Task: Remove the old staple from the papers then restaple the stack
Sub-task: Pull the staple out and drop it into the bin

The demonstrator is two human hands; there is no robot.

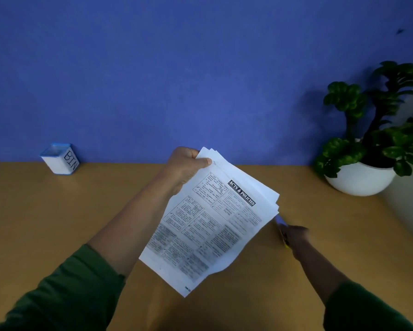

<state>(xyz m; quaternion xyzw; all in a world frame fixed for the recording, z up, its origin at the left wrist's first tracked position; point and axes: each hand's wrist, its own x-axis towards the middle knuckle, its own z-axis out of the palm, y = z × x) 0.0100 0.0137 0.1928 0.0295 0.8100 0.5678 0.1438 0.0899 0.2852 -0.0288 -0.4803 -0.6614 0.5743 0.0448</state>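
A stack of printed papers (pixel 215 220) headed "ACTS & POLICIES" hangs tilted above the brown table. My left hand (pixel 185 167) pinches its top left corner, thumb on the front sheet. The sheets fan apart a little at the right corner. Low at the right, beside the stack's right edge, my right hand (pixel 296 236) rests near the table, closed around a small tool (pixel 283 229) with a bluish metal tip and a yellow part. The tool is blurred and mostly hidden by the fingers. No staple is visible on the papers.
A small white container with a blue rim, marked "BIN" (pixel 60 158), stands at the back left against the blue wall. A green plant in a white round pot (pixel 360 179) sits at the back right. The brown table (pixel 57 223) spreads under both arms.
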